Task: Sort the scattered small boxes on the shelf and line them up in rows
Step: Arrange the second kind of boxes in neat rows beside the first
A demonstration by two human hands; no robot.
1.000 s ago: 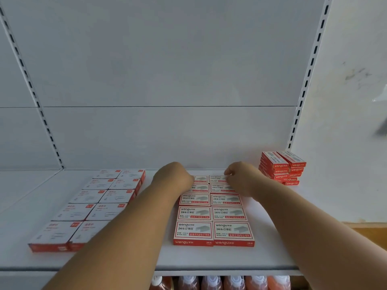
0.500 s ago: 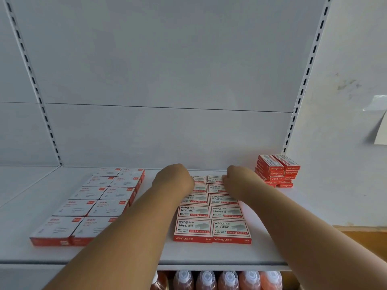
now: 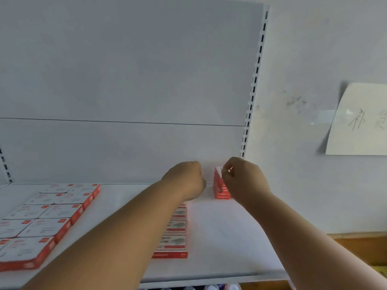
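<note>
A short stack of small red boxes point(image 3: 219, 188) stands at the back right of the white shelf point(image 3: 226, 237). My right hand point(image 3: 246, 181) is over the stack, its fingers curled around the top box. My left hand point(image 3: 186, 180) hovers just left of the stack as a closed fist with nothing visible in it. A row of red-and-white staple boxes point(image 3: 174, 233) lies flat in the middle of the shelf, mostly hidden by my left forearm. The view is blurred.
Two rows of larger white boxes with red edges point(image 3: 52, 214) lie flat at the left. A slotted upright point(image 3: 253, 86) borders the shelf at the right, with a handwritten paper note point(image 3: 360, 122) on the wall beyond. Bottle caps point(image 3: 209, 287) show below the shelf edge.
Both hands left the back of the middle staple-box rows and moved right to the red stack. The camera swung right and up.
</note>
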